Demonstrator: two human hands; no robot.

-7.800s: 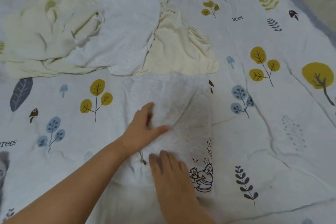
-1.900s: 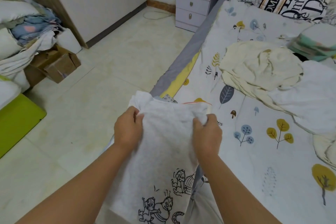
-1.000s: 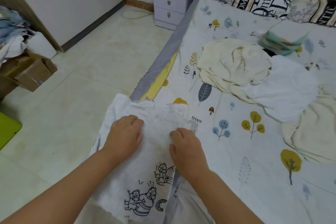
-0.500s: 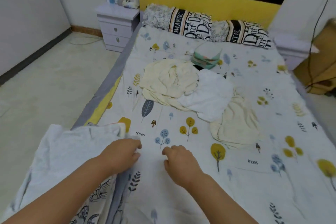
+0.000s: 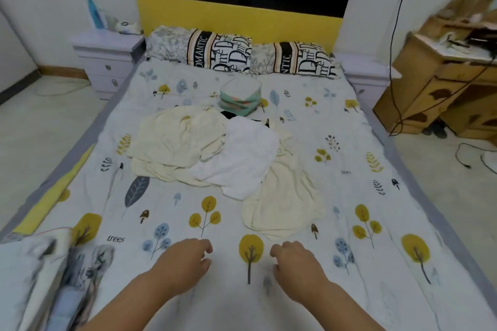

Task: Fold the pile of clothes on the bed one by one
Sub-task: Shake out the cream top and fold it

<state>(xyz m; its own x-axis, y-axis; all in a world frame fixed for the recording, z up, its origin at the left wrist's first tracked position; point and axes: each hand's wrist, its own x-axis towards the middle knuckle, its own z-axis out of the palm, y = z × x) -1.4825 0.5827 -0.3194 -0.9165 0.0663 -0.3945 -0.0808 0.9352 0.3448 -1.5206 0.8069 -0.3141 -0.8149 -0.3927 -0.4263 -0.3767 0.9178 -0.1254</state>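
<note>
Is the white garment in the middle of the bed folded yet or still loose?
Loose. The white garment lies crumpled with uneven edges, draped over the cream clothes; neither hand touches it.

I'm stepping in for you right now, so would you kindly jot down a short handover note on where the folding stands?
Left hand and right hand: both empty, fingers loosely curled, over the near bedsheet.
Done: one folded grey garment lies at the near left edge.
Left: the unfolded pile mid-bed, namely a cream garment on the left, a white one on top, and a cream one nearest the hands. Take that nearest one next, probably.
</note>
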